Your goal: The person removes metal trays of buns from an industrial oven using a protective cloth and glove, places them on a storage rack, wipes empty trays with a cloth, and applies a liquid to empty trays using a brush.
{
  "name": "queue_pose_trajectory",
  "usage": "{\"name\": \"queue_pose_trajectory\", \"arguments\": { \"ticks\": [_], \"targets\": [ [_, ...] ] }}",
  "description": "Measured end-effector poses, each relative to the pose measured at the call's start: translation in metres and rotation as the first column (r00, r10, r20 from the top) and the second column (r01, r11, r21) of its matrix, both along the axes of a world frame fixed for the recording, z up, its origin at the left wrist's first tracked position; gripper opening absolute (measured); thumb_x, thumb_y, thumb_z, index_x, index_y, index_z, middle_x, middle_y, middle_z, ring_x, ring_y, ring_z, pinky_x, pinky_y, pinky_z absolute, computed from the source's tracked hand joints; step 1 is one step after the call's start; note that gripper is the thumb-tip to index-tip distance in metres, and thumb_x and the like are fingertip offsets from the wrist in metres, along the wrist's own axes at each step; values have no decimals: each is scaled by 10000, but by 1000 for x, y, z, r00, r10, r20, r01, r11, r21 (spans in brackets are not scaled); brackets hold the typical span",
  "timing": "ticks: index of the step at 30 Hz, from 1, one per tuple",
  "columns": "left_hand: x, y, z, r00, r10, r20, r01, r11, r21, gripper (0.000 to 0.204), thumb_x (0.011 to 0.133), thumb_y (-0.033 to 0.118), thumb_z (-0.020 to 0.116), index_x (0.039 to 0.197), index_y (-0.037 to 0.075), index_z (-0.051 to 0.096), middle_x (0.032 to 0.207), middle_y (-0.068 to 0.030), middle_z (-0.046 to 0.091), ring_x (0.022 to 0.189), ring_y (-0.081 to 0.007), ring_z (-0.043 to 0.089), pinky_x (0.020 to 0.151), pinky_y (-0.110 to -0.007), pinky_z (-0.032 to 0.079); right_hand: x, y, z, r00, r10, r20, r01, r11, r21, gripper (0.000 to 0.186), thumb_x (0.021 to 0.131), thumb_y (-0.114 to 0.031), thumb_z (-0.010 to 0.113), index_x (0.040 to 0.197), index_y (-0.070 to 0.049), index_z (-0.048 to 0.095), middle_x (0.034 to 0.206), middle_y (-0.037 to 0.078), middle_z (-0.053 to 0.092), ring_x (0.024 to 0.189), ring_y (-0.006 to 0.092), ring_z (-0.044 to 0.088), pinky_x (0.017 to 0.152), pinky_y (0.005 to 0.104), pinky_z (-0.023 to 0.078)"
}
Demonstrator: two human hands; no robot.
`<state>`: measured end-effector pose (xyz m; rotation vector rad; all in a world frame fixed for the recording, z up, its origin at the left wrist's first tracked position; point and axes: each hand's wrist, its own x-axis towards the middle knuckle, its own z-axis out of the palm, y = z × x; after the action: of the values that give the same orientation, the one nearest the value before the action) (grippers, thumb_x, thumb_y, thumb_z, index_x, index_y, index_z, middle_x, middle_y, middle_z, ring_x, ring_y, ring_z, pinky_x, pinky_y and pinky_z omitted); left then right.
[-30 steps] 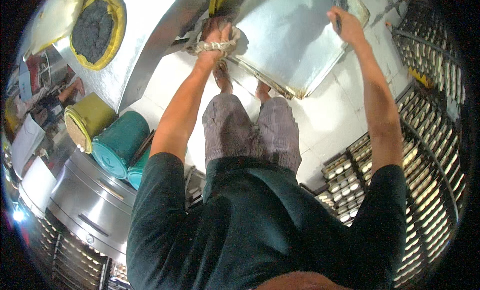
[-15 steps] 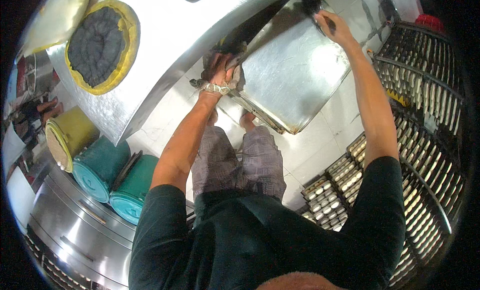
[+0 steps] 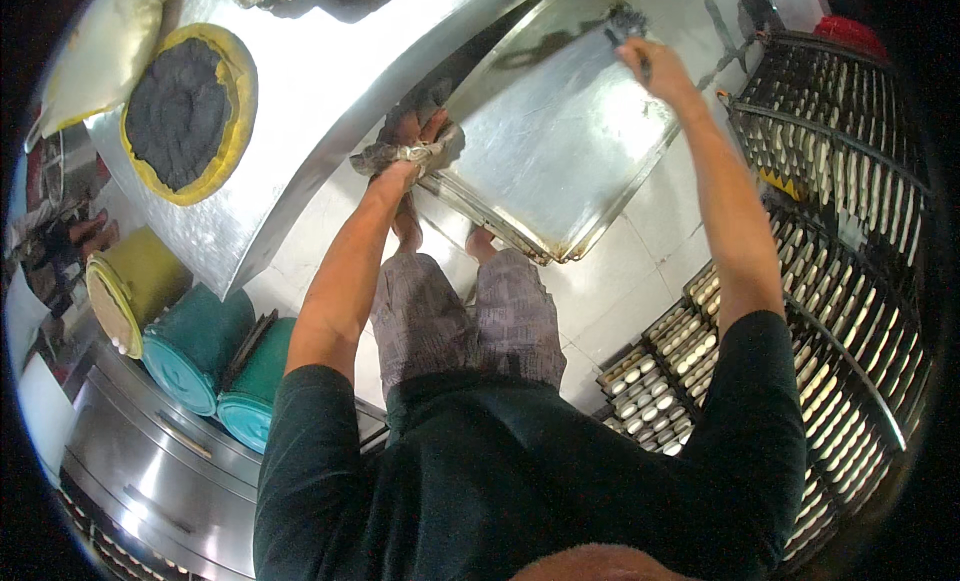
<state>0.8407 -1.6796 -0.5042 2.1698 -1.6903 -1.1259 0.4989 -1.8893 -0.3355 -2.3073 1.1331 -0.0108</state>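
Note:
A large metal baking tray [image 3: 535,146] lies tilted ahead of my legs, atop what looks like more trays at its near edge. My right hand [image 3: 660,69] grips a brush [image 3: 627,26] by its dark handle. Its dark bristles are at the tray's far right side; whether they touch the metal I cannot tell. At the tray's left edge, my left hand [image 3: 418,139] holds a crumpled, dirty cloth [image 3: 380,159]. The cloth and shadow hide part of that hand's fingers.
A steel table [image 3: 300,91] curves along the left, bearing a yellow-rimmed round container [image 3: 245,131] of dark dough-like stuff. Lidded green bins [image 3: 195,331] and a yellow bin [image 3: 150,271] stand below. Racks [image 3: 850,311] of trays with rows of pale pieces fill the right.
My right hand and the brush have come slightly nearer. My left hand and the cloth have shifted a little left and farther away. The whole view has shifted slightly.

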Motion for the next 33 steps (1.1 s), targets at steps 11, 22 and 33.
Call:
{"name": "queue_pose_trajectory", "arguments": {
  "ticks": [11, 22, 33],
  "targets": [
    [-35, -20, 17, 945, 287, -160, -321, 909, -267, 772, 782, 733, 529, 1019, 6, 639, 968, -230, 641, 926, -409, 603, 815, -461, 456, -129, 33, -45, 938, -31, 346, -27, 987, 161, 264, 973, -253, 492, 887, -41, 623, 768, 45, 626, 680, 135, 577, 633, 317, 494],
    [-19, -45, 23, 990, 91, -103, -73, 983, 170, 805, 804, 735, 494, 1076, -16, 591, 987, -205, 630, 877, -331, 619, 764, -396, 478, -115, 175, -43, 917, -16, 399, -181, 875, 450, 396, 984, -394, 450, 905, -54, 637, 896, 71, 651, 850, 211, 588, 824, 365, 469],
    [-10, -20, 16, 940, 314, -133, -297, 945, 134, 1007, 741, 779, 517, 1224, -104, 496, 1231, -340, 514, 1168, -452, 496, 972, -467, 385, -27, 211, 42, 849, 529, -4, -382, 618, 687, 259, 932, -260, 489, 1037, -69, 628, 948, 155, 658, 922, 315, 624, 870, 432, 472]
  ]
}}
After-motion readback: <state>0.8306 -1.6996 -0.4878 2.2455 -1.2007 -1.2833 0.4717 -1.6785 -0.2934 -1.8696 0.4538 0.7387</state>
